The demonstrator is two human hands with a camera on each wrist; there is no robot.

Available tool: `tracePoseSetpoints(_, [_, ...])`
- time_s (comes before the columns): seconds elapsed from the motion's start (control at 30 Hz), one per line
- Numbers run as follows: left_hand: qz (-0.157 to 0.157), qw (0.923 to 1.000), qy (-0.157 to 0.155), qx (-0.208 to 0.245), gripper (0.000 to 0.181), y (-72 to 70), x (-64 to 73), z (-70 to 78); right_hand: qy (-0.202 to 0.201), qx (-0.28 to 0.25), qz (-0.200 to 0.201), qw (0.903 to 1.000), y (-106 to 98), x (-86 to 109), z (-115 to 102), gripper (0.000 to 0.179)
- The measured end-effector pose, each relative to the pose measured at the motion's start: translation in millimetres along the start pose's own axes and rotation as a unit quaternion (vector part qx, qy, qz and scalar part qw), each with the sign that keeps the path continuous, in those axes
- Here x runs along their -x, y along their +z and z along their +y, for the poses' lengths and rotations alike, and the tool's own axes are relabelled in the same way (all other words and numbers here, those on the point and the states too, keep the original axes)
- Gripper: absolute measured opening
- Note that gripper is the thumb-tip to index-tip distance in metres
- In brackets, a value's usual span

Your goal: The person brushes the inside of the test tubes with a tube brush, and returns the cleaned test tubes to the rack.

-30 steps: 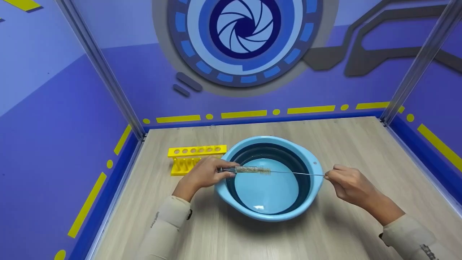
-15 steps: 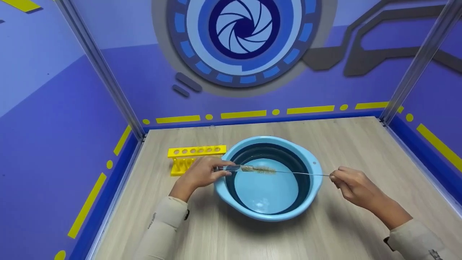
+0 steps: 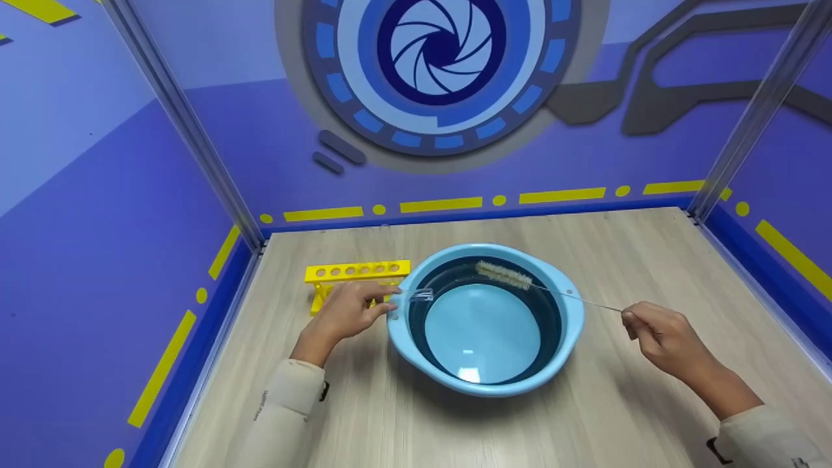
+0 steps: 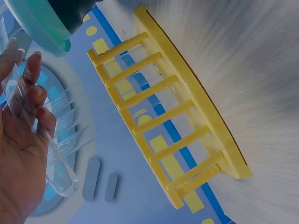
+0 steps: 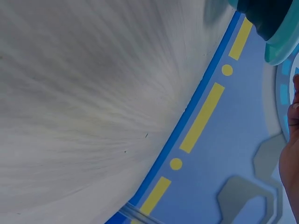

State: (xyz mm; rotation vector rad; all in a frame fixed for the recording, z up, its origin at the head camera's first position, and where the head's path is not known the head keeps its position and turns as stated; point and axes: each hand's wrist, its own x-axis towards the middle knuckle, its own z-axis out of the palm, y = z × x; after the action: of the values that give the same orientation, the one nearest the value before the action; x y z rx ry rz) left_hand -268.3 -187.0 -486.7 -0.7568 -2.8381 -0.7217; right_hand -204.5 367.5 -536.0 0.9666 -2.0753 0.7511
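Note:
My left hand pinches a clear test tube, its mouth pointing right over the left rim of the blue basin. In the left wrist view the tube's rounded end sticks out below the curled fingers. To the right of the basin, my right hand grips the thin wire handle of a test tube brush. The pale bristles hang above the basin's far inner wall, apart from the tube. Only the edge of my right hand shows in the right wrist view.
Behind the left hand stands a yellow test tube rack, close to the basin's left side. Several clear tubes rise from it in the left wrist view. Patterned walls enclose the wooden table at the back and sides.
The brush has come out of the test tube. My right hand has moved right and down, the bristles swinging up and away; my left hand has drawn slightly left with the tube.

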Motion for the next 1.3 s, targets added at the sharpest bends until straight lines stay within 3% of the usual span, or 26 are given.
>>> tracePoseSetpoints(0.13, [0.015,0.9999,-0.001,0.008,0.034,-1.0,1.9,-1.0,0.017,0.0,-0.005,0.9999,0,-1.1,-2,0.026])
tracePoseSetpoints(0.37, [0.033,0.9968,-0.028,0.067,0.033,-5.8,6.2,-3.9,0.059,0.004,0.0,0.9983,13,-1.2,-10,0.033])
tracePoseSetpoints(0.6, [0.035,0.99,-0.057,0.124,0.031,-12.9,8.9,-10.8,0.123,-0.014,-0.014,0.9922,27,-6.2,-25,0.035])
tracePoseSetpoints(0.67, [0.048,0.9859,-0.062,0.148,0.032,-14.3,8.8,-13.5,0.14,-0.019,-0.021,0.9897,29,-8.4,-30,0.033])
tracePoseSetpoints(0.87, [0.145,0.9589,-0.042,0.241,0.029,-19.4,6.3,-23.1,0.181,-0.017,-0.049,0.9822,34,-14.8,-37,0.025])
tracePoseSetpoints(1.1, [0.242,0.9244,-0.052,0.29,0.018,-26.5,1.5,-26.7,0.177,-0.001,-0.081,0.9808,37,-12.4,-36,0.019])
tracePoseSetpoints(1.2, [0.271,0.9118,-0.057,0.304,0.013,-26.0,-3.9,-31.4,0.161,0.006,-0.096,0.9822,38,-11.9,-35,0.018])
tracePoseSetpoints(1.3, [0.28,0.9039,-0.07,0.316,0.012,-24.0,-9.4,-34.8,0.149,0.014,-0.108,0.9829,39,-11.9,-35,0.018])
